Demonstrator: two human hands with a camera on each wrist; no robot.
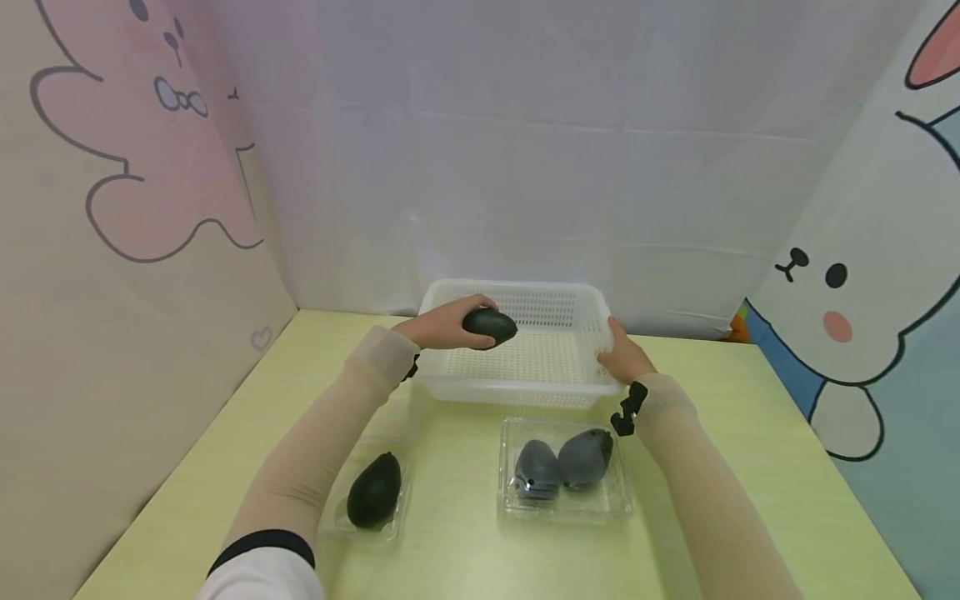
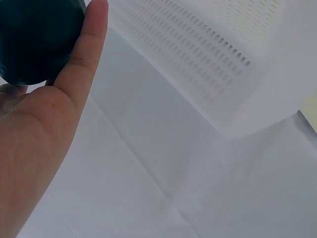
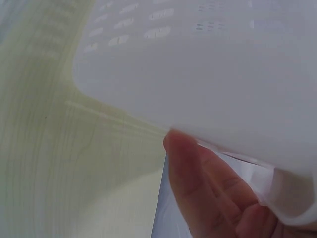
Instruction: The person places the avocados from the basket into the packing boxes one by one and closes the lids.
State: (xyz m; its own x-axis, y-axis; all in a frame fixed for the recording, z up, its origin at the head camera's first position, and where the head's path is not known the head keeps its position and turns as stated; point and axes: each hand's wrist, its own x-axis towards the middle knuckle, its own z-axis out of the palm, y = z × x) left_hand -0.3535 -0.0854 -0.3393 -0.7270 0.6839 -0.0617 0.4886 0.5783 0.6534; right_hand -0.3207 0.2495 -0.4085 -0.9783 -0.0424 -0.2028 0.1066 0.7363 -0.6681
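Note:
A dark green avocado (image 1: 491, 327) is in my left hand (image 1: 448, 323), gripped between thumb and fingers above the white plastic basket (image 1: 517, 388). In the left wrist view the avocado (image 2: 37, 39) fills the top left corner, with one finger straight along its side. My right hand (image 1: 625, 357) holds the basket's right end. The right wrist view has the fingers of this hand (image 3: 198, 183) against the basket's outer wall (image 3: 198, 84); the thumb's hold is partly hidden there. Slotted holes run through the basket's walls and floor.
Nearer me, a clear plastic box (image 1: 627, 504) contains two greyish, pear-shaped fruits (image 1: 585, 458). Left of it, partly behind my left forearm, another avocado (image 1: 374, 491) lies in a clear tray (image 1: 397, 521). A white cloth wall (image 1: 517, 167) rises behind the pale yellow table (image 1: 450, 533).

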